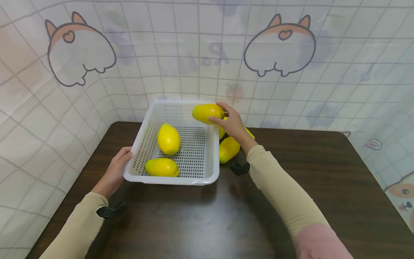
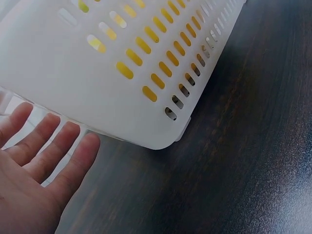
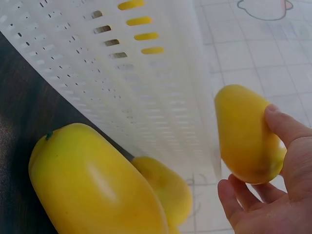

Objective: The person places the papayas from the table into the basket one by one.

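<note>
A white perforated plastic basket [image 1: 214, 154] stands on the table with two yellow mangoes inside, one mango [image 1: 169, 139] at its left middle and another mango [image 1: 162, 167] near its front wall. My right hand [image 1: 231, 120] holds a third mango [image 1: 207, 113] above the basket's back right rim, thumb on one side and fingers on the other. At the basket's left wall is my left hand [image 1: 117, 169]. Its fingers [image 2: 68, 139] extend along the wall's edge in the left wrist view, nearly straight, with fingertips right at the rim.
More mangoes lie on the dark wooden table [image 1: 310, 187] along the basket's right side; one large mango [image 3: 95, 180] shows fully beside a smaller mango [image 3: 165, 190]. A white gridded cloth [image 1: 200, 54] with cartoon animals hangs behind and beside the table.
</note>
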`<control>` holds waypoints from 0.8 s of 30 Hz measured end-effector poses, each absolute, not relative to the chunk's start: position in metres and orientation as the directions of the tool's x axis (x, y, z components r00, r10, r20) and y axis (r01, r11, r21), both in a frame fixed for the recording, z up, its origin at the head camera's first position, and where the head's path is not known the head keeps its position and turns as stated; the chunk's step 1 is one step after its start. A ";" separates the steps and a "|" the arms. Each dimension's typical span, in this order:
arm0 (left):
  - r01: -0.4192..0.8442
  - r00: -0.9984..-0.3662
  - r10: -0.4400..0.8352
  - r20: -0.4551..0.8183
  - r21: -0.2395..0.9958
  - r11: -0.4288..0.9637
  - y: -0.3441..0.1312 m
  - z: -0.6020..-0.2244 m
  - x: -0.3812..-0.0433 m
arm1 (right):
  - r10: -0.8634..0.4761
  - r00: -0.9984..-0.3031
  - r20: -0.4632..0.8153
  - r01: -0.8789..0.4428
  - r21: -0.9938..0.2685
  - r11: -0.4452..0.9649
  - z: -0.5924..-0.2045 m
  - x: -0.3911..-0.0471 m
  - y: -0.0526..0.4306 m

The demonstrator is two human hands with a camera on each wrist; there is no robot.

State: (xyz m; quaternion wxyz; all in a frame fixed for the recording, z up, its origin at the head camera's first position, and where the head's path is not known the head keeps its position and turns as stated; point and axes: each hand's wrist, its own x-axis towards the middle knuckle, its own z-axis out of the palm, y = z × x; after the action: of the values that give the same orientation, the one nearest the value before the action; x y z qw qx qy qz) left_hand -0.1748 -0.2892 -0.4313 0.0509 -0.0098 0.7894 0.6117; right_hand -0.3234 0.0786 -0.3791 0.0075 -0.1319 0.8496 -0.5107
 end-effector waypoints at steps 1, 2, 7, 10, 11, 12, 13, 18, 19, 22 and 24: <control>-0.076 -0.995 0.047 -0.090 0.966 0.248 -0.289 -0.431 -0.175 | -0.234 -0.964 0.124 -0.220 -0.868 0.445 -0.380 -0.324 0.078; -0.074 -0.995 0.048 -0.088 0.967 0.244 -0.288 -0.430 -0.175 | -0.237 -0.964 0.124 -0.221 -0.868 0.445 -0.380 -0.324 0.078; -0.079 -0.995 0.039 -0.092 0.962 0.262 -0.287 -0.429 -0.174 | -0.258 -0.959 0.117 -0.227 -0.863 0.451 -0.383 -0.325 0.074; -0.092 -0.994 0.032 -0.105 0.956 0.280 -0.288 -0.430 -0.174 | -0.258 -0.961 0.103 -0.215 -0.864 0.456 -0.385 -0.323 0.071; -0.092 -0.994 0.033 -0.106 0.955 0.282 -0.288 -0.430 -0.174 | -0.254 -0.962 0.100 -0.210 -0.865 0.455 -0.385 -0.323 0.072; -0.095 -0.994 0.032 -0.109 0.954 0.285 -0.287 -0.431 -0.175 | -0.250 -0.963 0.098 -0.206 -0.866 0.456 -0.386 -0.322 0.072; -0.097 -0.993 0.032 -0.110 0.954 0.285 -0.287 -0.431 -0.175 | -0.244 -0.965 0.095 -0.201 -0.867 0.456 -0.386 -0.322 0.072; -0.089 -0.994 0.031 -0.101 0.955 0.282 -0.287 -0.430 -0.174 | -0.238 -0.966 0.103 -0.205 -0.865 0.458 -0.385 -0.322 0.075; -0.087 -0.995 0.031 -0.099 0.956 0.281 -0.287 -0.430 -0.174 | -0.238 -0.966 0.105 -0.208 -0.863 0.460 -0.385 -0.322 0.076; -0.085 -0.995 0.030 -0.097 0.956 0.283 -0.288 -0.430 -0.174 | -0.230 -0.967 0.108 -0.206 -0.862 0.463 -0.386 -0.322 0.079; -0.088 -0.994 0.029 -0.101 0.954 0.286 -0.288 -0.429 -0.174 | -0.220 -0.970 0.107 -0.201 -0.861 0.468 -0.386 -0.323 0.081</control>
State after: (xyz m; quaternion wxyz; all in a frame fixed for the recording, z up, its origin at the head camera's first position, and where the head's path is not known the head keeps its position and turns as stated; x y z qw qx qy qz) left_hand -0.1743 -0.2878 -0.4292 0.0492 -0.0183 0.8003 0.5973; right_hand -0.3233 0.0814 -0.3860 0.0093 -0.1229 0.8565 -0.5011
